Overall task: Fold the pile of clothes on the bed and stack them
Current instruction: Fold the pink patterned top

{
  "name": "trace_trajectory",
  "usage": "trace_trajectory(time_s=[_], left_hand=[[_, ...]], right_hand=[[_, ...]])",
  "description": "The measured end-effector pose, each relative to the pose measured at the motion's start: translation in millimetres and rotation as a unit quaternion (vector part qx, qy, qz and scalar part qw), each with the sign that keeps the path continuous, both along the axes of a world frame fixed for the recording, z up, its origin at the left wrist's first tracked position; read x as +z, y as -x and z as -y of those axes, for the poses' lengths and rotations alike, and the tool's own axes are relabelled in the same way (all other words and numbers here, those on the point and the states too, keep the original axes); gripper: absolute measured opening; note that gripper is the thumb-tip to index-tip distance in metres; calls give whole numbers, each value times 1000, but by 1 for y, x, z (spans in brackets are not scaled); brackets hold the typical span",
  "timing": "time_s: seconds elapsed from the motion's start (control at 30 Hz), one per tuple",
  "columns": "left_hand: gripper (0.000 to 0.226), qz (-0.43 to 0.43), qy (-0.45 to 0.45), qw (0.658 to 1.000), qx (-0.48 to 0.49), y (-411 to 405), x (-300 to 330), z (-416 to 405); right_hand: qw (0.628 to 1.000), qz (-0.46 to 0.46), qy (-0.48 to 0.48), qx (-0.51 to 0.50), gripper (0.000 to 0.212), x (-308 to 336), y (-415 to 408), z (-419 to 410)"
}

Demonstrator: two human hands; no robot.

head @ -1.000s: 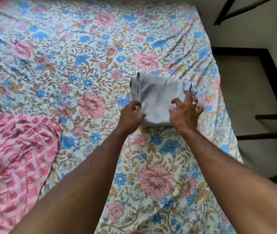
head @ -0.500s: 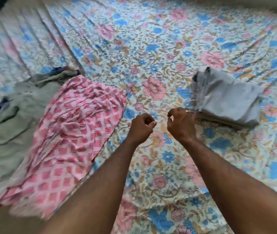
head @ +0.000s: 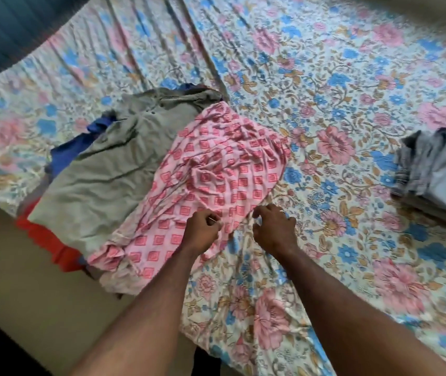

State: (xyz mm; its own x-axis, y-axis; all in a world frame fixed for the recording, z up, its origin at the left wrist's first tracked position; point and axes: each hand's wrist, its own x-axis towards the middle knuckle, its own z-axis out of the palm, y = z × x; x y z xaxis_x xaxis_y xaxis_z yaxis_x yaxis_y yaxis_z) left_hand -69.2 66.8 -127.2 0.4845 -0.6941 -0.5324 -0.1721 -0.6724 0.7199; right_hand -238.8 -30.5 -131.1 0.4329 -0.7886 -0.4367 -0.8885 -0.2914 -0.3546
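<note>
The pink cloth (head: 216,180) with red squares is being seen at the near left edge of the bed (head: 325,77), on top of the loose pile. The left hand (head: 202,230) is being held over its near part with the fingers curled in; whether the cloth is being pinched cannot be told. The right hand (head: 273,229) is being held just beside the cloth's right edge, fingers bent and spread a little, and nothing is being seen in its grip. A ring (head: 281,211) is being worn on one finger.

Under the pink cloth a grey-green cloth (head: 102,169) is being seen, spread toward the left edge. Bits of a blue cloth (head: 80,142) and a red cloth (head: 45,237) are being shown from under it, and the red one is being let hang at the bed's left edge. By the right edge, well apart from the hands, a folded grey stack (head: 439,172) is being seen, flat and neat.

Between the pile and the stack a wide part of the flower sheet (head: 338,267) is being left bare, and more toward the far edge. The sheet is being seen with soft wrinkles, and the pink cloth is being seen thin and crumpled
</note>
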Motion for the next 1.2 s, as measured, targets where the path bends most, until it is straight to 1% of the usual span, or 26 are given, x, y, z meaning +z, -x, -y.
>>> trace_trajectory(time_s=[0.07,0.13,0.2,0.27,0.33,0.37,0.43,0.5,0.53,0.6,0.63,0.67,0.7,0.73,0.77,0.8,0.87,0.9,0.93,0.97,1.0,1.03,1.07,1.13,1.17,1.2], left_hand=[[7,-22,1,1000,6,-16,1,-9],[10,-28,-2,1000,6,-27,3,-14],[12,-29,-6,1000,-2,-35,3,-15],[10,-35,-5,999,-12,-40,3,-13],[8,-38,0,999,-27,-44,2,-10],[7,-41,2,999,-33,-46,1,-9],[3,-49,8,998,-40,-48,2,-5],[2,-62,14,997,-46,-51,-1,-2],[2,-66,16,997,-48,-53,-3,0],[2,-67,16,996,-48,-54,-7,3],[2,-69,13,996,-49,-54,-8,6],[3,-69,6,996,-50,-54,-8,7],[3,-68,1,996,-52,-53,-7,10],[4,-67,-3,996,-53,-52,-6,12],[4,-69,-3,996,-53,-51,-5,14],[4,-73,-1,996,-53,-49,-3,17],[7,-79,9,996,-51,-46,3,21],[7,-83,15,995,-49,-44,7,23],[8,-90,20,995,-43,-43,11,26],[10,-98,23,994,-31,-41,13,28],[13,-105,23,994,-15,-39,15,30],[17,-120,25,992,10,-36,17,30],[21,-143,28,989,38,-34,19,30],[29,-194,40,977,85,-30,20,26],[31,-215,46,970,102,-28,20,23],[29,-233,45,963,125,-25,20,16]], right_hand=[[1000,-1,-6,-3,30,3,-17,-5],[1000,8,-16,-19,30,2,-31,-5],[997,23,-49,-54,29,-3,-41,-1],[992,40,-75,-89,28,-7,-46,5],[978,67,-117,-158,30,-6,-50,14],[966,83,-145,-197,35,-11,-51,21],[940,108,-193,-259,52,-23,-50,37],[931,95,-199,-291,73,-56,-43,58],[926,83,-206,-306,73,-66,-41,67],[929,51,-204,-304,52,-53,-47,72],[926,77,-196,-313,41,-47,-49,74],[917,127,-196,-324,31,-46,-51,75],[900,177,-201,-343,22,-46,-52,76],[882,221,-203,-364,18,-46,-52,76],[859,260,-199,-394,18,-44,-53,75],[821,313,-197,-434,20,-38,-55,75],[730,432,-210,-487,16,-23,-61,73],[686,479,-239,-492,15,-13,-65,70],[650,509,-280,-490,18,-6,-70,64],[623,530,-327,-474,26,1,-73,56],[609,539,-375,-444,35,3,-73,46],[618,533,-419,-399,42,4,-70,34],[653,509,-448,-336,40,5,-65,21],[760,426,-455,-185,22,0,-49,-9],[798,376,-454,-124,17,-5,-42,-22],[826,322,-457,-73,16,-11,-34,-33]])
